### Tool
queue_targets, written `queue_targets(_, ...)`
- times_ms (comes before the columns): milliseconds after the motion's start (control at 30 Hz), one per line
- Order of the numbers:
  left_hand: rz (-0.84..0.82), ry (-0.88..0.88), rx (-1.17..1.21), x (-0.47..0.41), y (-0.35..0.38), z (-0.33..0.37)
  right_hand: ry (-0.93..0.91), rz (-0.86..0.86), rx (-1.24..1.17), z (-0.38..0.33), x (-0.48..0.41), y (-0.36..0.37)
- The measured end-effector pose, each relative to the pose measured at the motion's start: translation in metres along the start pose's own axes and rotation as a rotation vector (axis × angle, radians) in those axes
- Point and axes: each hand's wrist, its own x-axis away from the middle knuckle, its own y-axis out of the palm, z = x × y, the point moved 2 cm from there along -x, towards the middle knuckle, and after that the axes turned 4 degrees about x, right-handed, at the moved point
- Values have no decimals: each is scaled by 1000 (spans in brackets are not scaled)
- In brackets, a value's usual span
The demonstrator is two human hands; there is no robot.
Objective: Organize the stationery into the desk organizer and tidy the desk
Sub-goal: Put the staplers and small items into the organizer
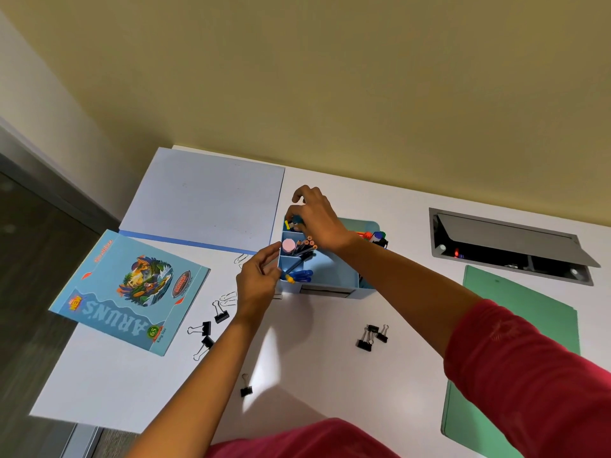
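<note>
Sleeve (529, 375), lower right. Our right hand (319, 221) pinches a small item (292, 223) just above the upper-left compartment of the organizer (330, 276); our left hand (256, 282), relaxed, touches its left wall.

- White desk (330, 368), grey cable hatch (509, 246) set in far right.
- Blue organizer (330, 277) at ctr.
- Blue folder (205, 200) far left; notebook (129, 292) nearer, overhanging left edge.
- Green folder (515, 285) on right.
- Binder clips (208, 328) left, more (372, 337) right, one (246, 388) nr front.
- Paper clips (228, 297) left of organizer.
</note>
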Motion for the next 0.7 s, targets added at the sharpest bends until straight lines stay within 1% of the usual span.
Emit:
queue_targets(67,-3,6,8,0,-1,0,-57,-18,25,2,1,-3)
queue_targets(167,0,7,16,1,0,1,-66,-72,-24,7,2,-5)
queue_targets(233,-3,9,19,1,0,1,-94,-79,9,9,2,-5)
queue_targets(467,-14,15,12,0,-1,-1,-90,-37,77,10,9,4)
queue_targets(700,-5,11,20,1,0,-1,-138,58,46,14,13,3)
